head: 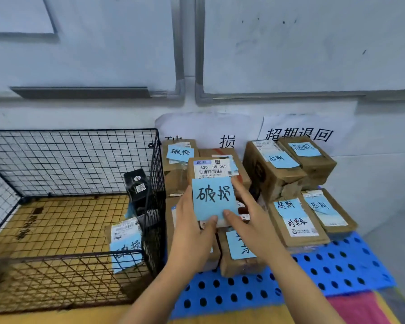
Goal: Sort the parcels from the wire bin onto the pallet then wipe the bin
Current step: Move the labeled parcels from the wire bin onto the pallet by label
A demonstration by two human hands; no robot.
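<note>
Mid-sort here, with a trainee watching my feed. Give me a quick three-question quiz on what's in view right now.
1. True or false: the wire bin holds no parcels.
2. The blue note on the parcel gripped by the left hand and right hand reads: A) 破损 B) 超期 C) blank.
3. Fill in: the pallet is coloured ____.
Key: 1 false, a black parcel and a cardboard parcel sit inside; 2 A; 3 blue.

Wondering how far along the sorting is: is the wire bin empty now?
No, a brown parcel and a black parcel sit inside the wire bin.
</note>
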